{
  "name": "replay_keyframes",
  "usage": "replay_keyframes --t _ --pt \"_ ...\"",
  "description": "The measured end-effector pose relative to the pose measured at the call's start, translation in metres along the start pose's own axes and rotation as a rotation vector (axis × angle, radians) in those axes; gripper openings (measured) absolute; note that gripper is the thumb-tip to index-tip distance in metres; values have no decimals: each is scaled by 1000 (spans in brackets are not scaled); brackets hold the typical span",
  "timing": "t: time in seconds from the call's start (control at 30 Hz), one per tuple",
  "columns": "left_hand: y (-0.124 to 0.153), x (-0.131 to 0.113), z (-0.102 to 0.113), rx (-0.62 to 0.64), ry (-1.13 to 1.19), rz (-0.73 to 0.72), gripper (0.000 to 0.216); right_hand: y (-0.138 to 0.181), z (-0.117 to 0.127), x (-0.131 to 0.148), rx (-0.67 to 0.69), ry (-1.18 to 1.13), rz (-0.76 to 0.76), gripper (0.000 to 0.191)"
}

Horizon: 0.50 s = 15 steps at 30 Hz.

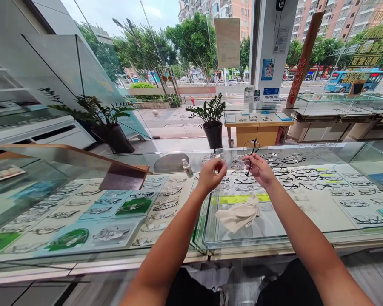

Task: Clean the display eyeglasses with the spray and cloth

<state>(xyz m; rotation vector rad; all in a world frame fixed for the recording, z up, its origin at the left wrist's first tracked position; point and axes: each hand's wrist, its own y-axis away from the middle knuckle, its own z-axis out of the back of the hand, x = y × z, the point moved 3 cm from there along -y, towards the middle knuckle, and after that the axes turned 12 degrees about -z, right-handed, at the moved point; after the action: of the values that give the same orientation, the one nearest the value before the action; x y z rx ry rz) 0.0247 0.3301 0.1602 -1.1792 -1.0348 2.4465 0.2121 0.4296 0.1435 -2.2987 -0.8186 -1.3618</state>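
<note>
Both my hands are raised over a glass display counter (274, 238). My right hand (259, 169) is closed on a pair of thin black-framed glasses (250, 149), whose arm sticks up past my fingers. My left hand (211, 173) is closed in a pinch close beside the glasses, on something small and pale that I cannot make out. A crumpled white cloth (238, 215) lies on the glass below my hands. A small white spray bottle (187, 167) stands on the counter to the left of my left hand.
Several rows of glasses lie under the glass. An open wooden-edged mirror or lid (83, 165) leans at the left. Two potted plants (212, 121) stand on the floor beyond the counter, and more showcases (338, 106) line the window onto the street.
</note>
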Motion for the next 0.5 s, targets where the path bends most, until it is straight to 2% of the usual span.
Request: replay_keyframes --t 0.1,0.13,0.2,0.33,0.5 --pt "14 -18 -33 611 227 47 28 0 1 1 -2 -19 6 47" --pt "20 -21 -40 757 267 74 30 0 1 1 1 -23 7 46" --pt "29 -24 -50 946 276 106 35 0 2 1 8 -21 9 46" --pt "36 -25 -56 1099 156 57 44 -1 1 0 5 -5 6 46" --pt "39 -30 -59 1181 80 53 47 0 0 0 -3 -13 3 47"
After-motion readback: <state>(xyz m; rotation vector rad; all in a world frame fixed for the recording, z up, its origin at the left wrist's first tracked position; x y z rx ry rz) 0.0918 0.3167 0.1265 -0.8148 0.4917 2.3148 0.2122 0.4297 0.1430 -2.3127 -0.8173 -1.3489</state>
